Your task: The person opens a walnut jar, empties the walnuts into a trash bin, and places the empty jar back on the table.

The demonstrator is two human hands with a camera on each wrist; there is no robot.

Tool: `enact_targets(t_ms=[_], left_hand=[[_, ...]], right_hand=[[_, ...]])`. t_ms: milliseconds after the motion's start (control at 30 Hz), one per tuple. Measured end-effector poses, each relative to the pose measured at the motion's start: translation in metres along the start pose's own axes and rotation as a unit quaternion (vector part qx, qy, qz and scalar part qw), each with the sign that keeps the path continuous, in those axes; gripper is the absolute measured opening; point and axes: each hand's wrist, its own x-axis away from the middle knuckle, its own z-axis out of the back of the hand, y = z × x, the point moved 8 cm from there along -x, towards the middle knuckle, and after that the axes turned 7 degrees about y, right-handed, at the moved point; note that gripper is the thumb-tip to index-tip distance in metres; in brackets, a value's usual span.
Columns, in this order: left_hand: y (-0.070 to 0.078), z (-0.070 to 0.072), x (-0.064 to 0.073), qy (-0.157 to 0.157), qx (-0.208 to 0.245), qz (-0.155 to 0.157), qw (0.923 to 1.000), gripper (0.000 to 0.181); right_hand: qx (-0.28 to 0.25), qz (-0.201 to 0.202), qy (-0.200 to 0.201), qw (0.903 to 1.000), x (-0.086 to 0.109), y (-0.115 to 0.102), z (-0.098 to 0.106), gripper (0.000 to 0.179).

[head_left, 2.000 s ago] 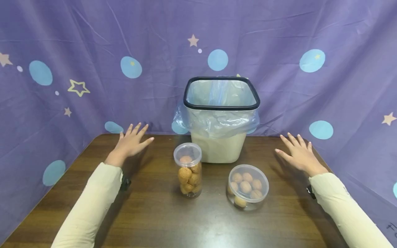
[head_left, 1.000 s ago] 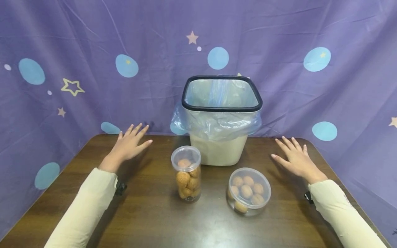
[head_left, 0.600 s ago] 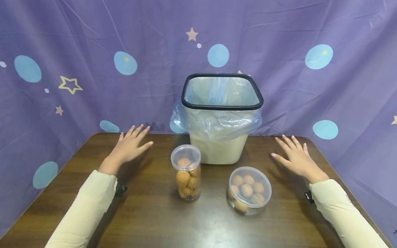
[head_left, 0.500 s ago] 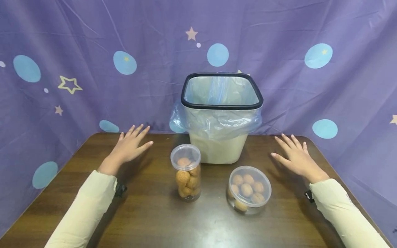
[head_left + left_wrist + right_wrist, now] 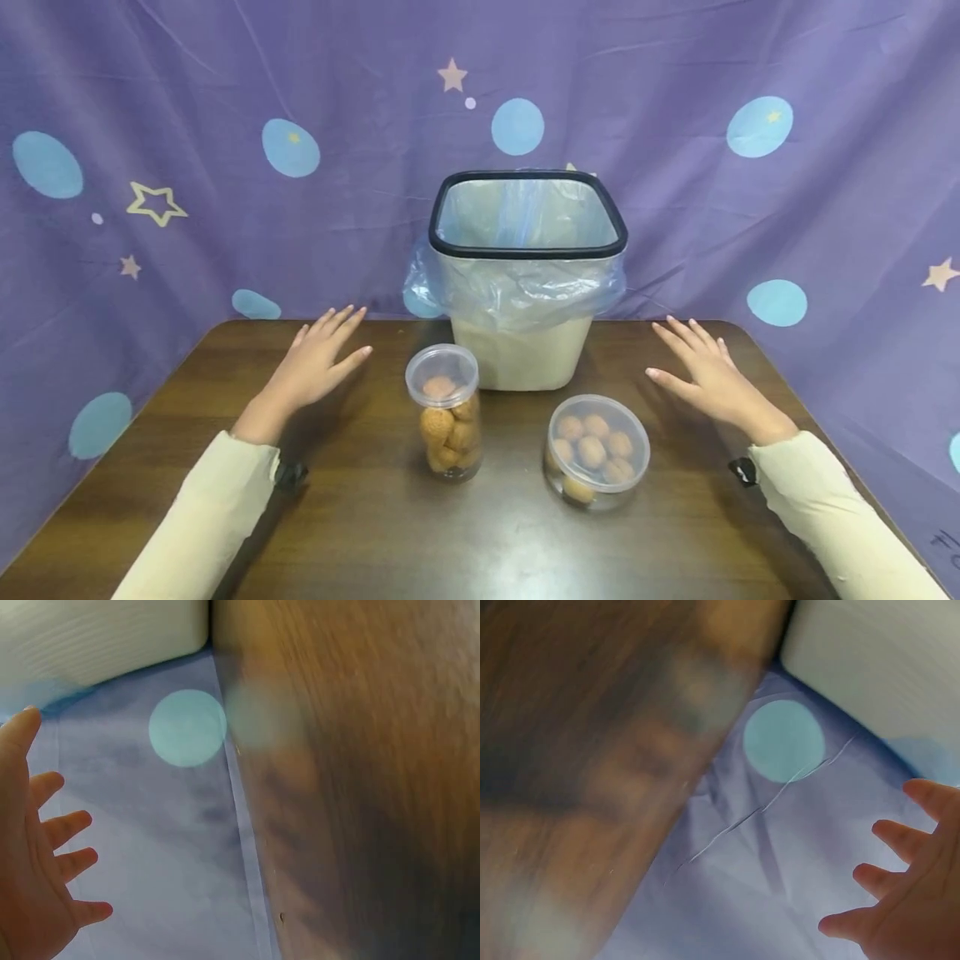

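Tall clear plastic jar (image 5: 447,402), 7 o'clock of cream boxy bin (image 5: 525,362) | left hand (image 5: 315,364), right hand (image 5: 705,377) spread | likely pre-contact; I'd reach inward

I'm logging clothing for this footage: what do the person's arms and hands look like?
The left sleeve and right sleeve are long and pale cream. A small black object shows by each wrist. The left hand and right hand are bare.

Bin (image 5: 521,362) on tbl (image 5: 360,542), curtain (image 5: 360,100) behind it.
Jar (image 5: 450,403) in front of bin & to L, tub (image 5: 609,500) in front & to R, pcs (image 5: 592,452) in both; bag (image 5: 517,296) in bin & over its sides; L hand (image 5: 311,364) well L of bin, R hand (image 5: 708,383) to its R.
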Motion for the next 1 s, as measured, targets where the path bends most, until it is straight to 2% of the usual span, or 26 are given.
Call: enact_targets(t_ms=[167,333,567,833,1000], left_hand=[[0.01,0.003,0.007,0.016,0.053,-0.019,0.9983,0.062],[0.021,0.004,0.011,0.015,0.114,-0.04,0.9926,0.059],[0.033,0.009,0.015,0.002,0.178,-0.023,0.9837,0.056],[0.051,0.006,0.02,-0.005,0.242,-0.042,0.9693,0.053],[0.059,0.002,0.023,-0.013,0.303,-0.048,0.9516,0.053]], right_hand=[[-0.026,0.024,0.013,0.9993,0.001,-0.019,0.002,0.072],[-0.052,0.057,0.029,0.9966,0.002,-0.043,0.005,0.073],[-0.086,0.071,0.011,0.9937,0.005,-0.069,0.002,0.076],[-0.108,0.095,-0.002,0.9896,0.008,-0.088,-0.006,0.077],[-0.125,0.099,-0.016,0.987,0.009,-0.099,-0.011,0.077]])
